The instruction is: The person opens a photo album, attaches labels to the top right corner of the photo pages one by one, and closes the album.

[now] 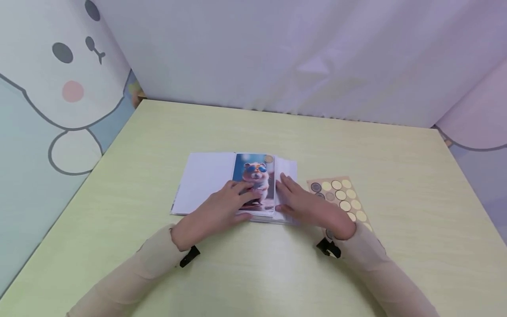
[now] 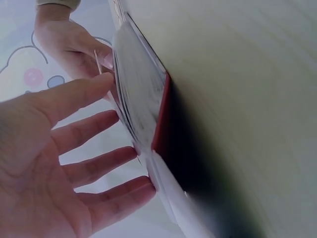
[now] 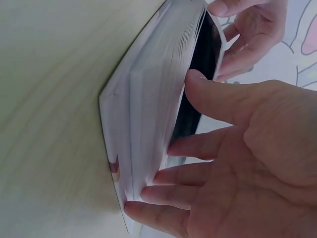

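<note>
An open photo album [image 1: 210, 180] lies on the table, its left page white. On the right page is a picture of a hamster in blue sunglasses [image 1: 256, 171], with a round coin-like sticker [image 1: 269, 159] at its upper right corner. My left hand [image 1: 219, 207] rests across the picture's lower part, fingers spread. Along the album's right side, my right hand [image 1: 305, 204] touches the page edges with extended fingers. The right wrist view shows its thumb and fingers against the thick stack of pages [image 3: 156, 94]. In the left wrist view, a red cover edge [image 2: 162, 111] shows underneath.
To the right of the album lies a brown sheet of round coin-like stickers [image 1: 345, 205], partly under my right forearm. The pale wooden table [image 1: 237, 273] meets a white curtain [image 1: 277, 57] behind. Cartoon-printed cloth [image 1: 75, 114] hangs at the left.
</note>
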`<control>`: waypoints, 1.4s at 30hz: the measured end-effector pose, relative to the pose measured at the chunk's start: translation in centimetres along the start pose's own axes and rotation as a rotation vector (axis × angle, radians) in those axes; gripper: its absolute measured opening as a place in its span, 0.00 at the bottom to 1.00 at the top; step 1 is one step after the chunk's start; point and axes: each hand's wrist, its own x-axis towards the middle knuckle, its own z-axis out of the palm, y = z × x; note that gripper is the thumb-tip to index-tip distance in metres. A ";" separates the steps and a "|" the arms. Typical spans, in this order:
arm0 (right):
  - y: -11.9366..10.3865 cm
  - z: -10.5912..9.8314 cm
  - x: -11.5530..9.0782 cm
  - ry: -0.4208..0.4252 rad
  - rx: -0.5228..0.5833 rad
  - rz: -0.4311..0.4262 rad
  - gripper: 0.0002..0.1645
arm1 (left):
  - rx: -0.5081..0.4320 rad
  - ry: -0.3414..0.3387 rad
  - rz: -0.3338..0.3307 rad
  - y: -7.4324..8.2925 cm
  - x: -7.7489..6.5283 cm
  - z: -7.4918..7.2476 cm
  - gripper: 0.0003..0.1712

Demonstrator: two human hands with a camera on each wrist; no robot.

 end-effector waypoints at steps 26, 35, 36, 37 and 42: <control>-0.2 0.4 -0.2 0.094 -0.038 -0.040 0.36 | -0.261 0.370 -0.258 0.2 -4.3 -2.6 0.33; -0.1 0.5 0.0 0.076 -0.054 -0.037 0.36 | -0.345 0.379 -0.451 -1.3 -6.6 -3.8 0.31; -0.1 0.5 0.0 0.076 -0.055 -0.037 0.36 | -0.343 0.382 -0.460 -1.6 -6.7 -3.8 0.31; -0.1 0.5 -0.1 0.075 -0.054 -0.037 0.36 | -0.340 0.384 -0.471 -1.8 -6.9 -3.7 0.31; -0.3 0.4 -0.1 0.076 -0.050 -0.040 0.36 | -0.342 0.368 -0.526 -3.1 -7.7 -3.6 0.31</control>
